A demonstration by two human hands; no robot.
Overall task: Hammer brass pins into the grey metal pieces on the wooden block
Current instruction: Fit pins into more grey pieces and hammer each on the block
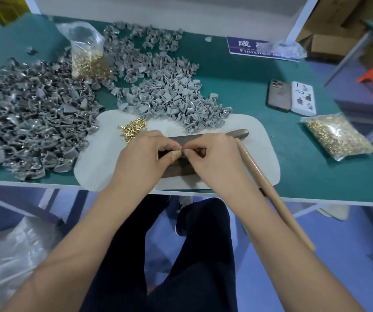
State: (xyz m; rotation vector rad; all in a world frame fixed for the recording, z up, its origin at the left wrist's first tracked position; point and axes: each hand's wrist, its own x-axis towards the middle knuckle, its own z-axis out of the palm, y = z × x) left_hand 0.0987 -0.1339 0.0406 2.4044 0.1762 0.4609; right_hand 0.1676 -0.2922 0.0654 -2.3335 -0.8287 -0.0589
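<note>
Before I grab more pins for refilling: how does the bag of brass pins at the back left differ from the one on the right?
The back-left bag stands upright among the grey metal pieces, top gathered, pins spilling at its base. The right bag lies flat on the bare green table, near two phones, and looks fuller with nothing spilled. Both are clear plastic holding brass pins.

Both forearms extend forward, converging at centre. Left hand (145,154) and right hand (212,154) meet fingertip to fingertip, fingers curled in pinch grips; taped left thumb. Pinched item too small to identify.
</note>
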